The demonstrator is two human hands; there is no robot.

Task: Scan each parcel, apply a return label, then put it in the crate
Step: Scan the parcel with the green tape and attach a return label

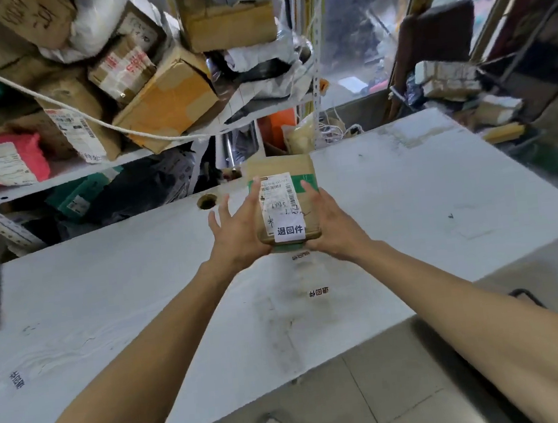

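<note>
Holding a small cardboard parcel between both hands, the person has it lifted just above the far-middle part of the white table. The left hand presses against its left side with fingers spread and fairly straight, while the right hand cups the right side, fingers reaching up along the edge. A white return label already sits at the near end of the top face, overlapping the shipping label. The box looks stiff and light, judging by the easy two-sided hold; taped cardboard can be slick, so pressing on opposite side walls, clear of the labels, seems soundest. No crate is identifiable from here; cluttered shelves stand far left.
</note>
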